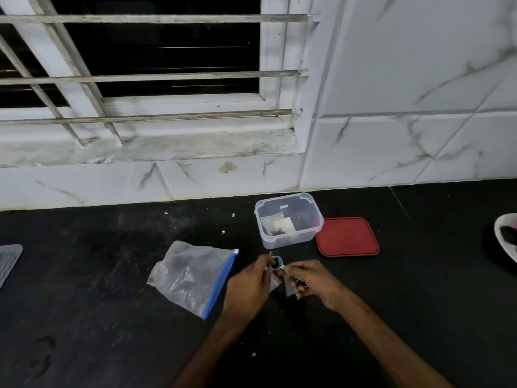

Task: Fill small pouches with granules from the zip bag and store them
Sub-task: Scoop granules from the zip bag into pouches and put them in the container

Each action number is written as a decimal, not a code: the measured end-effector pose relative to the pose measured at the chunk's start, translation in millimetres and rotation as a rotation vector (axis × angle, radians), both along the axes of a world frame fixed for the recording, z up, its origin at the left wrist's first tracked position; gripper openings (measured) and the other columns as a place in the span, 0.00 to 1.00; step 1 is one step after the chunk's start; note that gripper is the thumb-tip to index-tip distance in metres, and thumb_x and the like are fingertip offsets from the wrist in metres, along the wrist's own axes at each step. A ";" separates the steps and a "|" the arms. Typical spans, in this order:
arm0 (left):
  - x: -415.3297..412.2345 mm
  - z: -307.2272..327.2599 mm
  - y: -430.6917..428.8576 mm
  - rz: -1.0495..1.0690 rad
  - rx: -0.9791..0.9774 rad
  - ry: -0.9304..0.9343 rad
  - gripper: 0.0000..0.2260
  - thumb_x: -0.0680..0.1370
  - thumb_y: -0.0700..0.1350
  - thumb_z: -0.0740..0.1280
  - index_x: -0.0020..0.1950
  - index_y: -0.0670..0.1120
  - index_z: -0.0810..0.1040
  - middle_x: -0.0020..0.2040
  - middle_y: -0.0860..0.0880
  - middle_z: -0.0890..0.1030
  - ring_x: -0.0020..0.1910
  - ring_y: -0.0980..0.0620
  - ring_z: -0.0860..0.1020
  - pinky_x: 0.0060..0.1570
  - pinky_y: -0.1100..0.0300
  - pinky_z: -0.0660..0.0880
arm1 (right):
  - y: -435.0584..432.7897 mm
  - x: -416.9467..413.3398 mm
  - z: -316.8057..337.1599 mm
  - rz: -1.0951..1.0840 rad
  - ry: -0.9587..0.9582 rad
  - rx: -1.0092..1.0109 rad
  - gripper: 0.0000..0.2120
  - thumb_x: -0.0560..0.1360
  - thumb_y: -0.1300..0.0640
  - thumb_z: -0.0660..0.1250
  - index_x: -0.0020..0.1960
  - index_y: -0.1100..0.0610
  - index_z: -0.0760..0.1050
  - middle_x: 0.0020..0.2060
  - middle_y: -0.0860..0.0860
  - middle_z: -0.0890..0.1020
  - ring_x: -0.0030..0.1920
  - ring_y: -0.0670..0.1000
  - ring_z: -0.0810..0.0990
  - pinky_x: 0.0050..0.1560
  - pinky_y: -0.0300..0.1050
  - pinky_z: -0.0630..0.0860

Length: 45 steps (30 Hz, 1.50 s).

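Observation:
A clear zip bag (190, 277) with a blue zip strip lies on the black counter, dark granules inside it. Just right of it, my left hand (249, 287) pinches the edge of a small clear pouch (275, 281). My right hand (310, 278) grips a small teal scoop (277, 262) holding dark granules, its bowl at the pouch mouth, and a second small pouch (289, 288) shows under its fingers. Behind the hands stands an open clear plastic box (288, 219) with filled pouches inside.
The box's red lid (347, 237) lies flat to its right. A white bowl (506, 236) sits at the right edge, a grey ribbed mat (8, 261) at the left edge. A tiled wall and barred window rise behind the counter.

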State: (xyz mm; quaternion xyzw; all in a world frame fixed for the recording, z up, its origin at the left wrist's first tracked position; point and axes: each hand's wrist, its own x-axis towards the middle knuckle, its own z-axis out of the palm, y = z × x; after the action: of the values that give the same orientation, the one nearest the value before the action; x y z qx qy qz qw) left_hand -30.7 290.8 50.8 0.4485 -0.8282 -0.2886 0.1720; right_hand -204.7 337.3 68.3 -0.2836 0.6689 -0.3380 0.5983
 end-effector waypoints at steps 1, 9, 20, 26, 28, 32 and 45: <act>-8.7 -5.5 -1.3 -0.090 -0.003 -0.092 0.15 0.83 0.49 0.59 0.69 0.57 0.66 0.55 0.55 0.79 0.52 0.58 0.80 0.46 0.70 0.69 | 3.1 -4.3 0.7 -0.013 0.016 -0.004 0.09 0.79 0.56 0.64 0.49 0.57 0.83 0.31 0.51 0.77 0.30 0.46 0.73 0.32 0.39 0.74; -32.7 -6.5 -23.7 -0.219 -0.099 -0.122 0.10 0.84 0.51 0.55 0.63 0.53 0.68 0.55 0.53 0.80 0.49 0.57 0.79 0.43 0.65 0.69 | 21.1 -27.8 -9.3 -0.065 0.017 0.032 0.09 0.78 0.56 0.66 0.50 0.59 0.82 0.32 0.51 0.77 0.30 0.45 0.72 0.32 0.38 0.75; -5.9 -22.8 -29.0 -0.042 0.041 -0.170 0.10 0.83 0.51 0.57 0.64 0.55 0.68 0.56 0.55 0.77 0.49 0.60 0.77 0.47 0.68 0.72 | 10.3 -32.2 -17.4 0.017 -0.048 0.036 0.08 0.78 0.53 0.66 0.50 0.52 0.84 0.36 0.52 0.79 0.31 0.45 0.72 0.33 0.37 0.73; -25.6 -32.8 -42.1 -0.298 0.100 -0.560 0.20 0.82 0.53 0.58 0.75 0.57 0.62 0.65 0.48 0.74 0.59 0.50 0.76 0.52 0.58 0.72 | 11.8 -37.3 -14.4 0.005 -0.022 0.017 0.09 0.78 0.53 0.65 0.50 0.52 0.84 0.35 0.51 0.79 0.31 0.45 0.71 0.33 0.37 0.73; -28.8 -34.8 -43.9 -0.344 0.074 -0.613 0.16 0.82 0.52 0.60 0.70 0.54 0.68 0.65 0.48 0.74 0.60 0.50 0.76 0.52 0.59 0.70 | 13.6 -38.5 -13.4 -0.011 -0.031 0.015 0.09 0.79 0.54 0.65 0.51 0.53 0.83 0.36 0.51 0.79 0.30 0.45 0.71 0.32 0.36 0.73; -22.6 -36.7 -47.1 -0.347 0.051 -0.573 0.13 0.81 0.50 0.62 0.66 0.52 0.72 0.63 0.49 0.75 0.59 0.51 0.75 0.55 0.58 0.72 | 16.7 -37.0 -12.7 -0.013 -0.020 0.009 0.09 0.79 0.55 0.64 0.51 0.53 0.83 0.36 0.51 0.79 0.32 0.45 0.72 0.32 0.35 0.73; 31.6 -22.6 -31.4 -0.257 -0.074 -0.285 0.11 0.83 0.50 0.58 0.62 0.53 0.76 0.62 0.55 0.75 0.56 0.60 0.76 0.54 0.67 0.72 | 2.6 -4.0 -15.4 0.228 0.091 0.005 0.08 0.78 0.55 0.65 0.49 0.54 0.83 0.32 0.50 0.76 0.30 0.42 0.71 0.29 0.35 0.68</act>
State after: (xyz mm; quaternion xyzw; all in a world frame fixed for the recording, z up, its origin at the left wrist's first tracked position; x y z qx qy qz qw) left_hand 0.9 259.4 28.2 0.3688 -0.9047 -0.2112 0.0312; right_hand -208.7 339.9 52.9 -0.3712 0.6595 -0.2532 0.6026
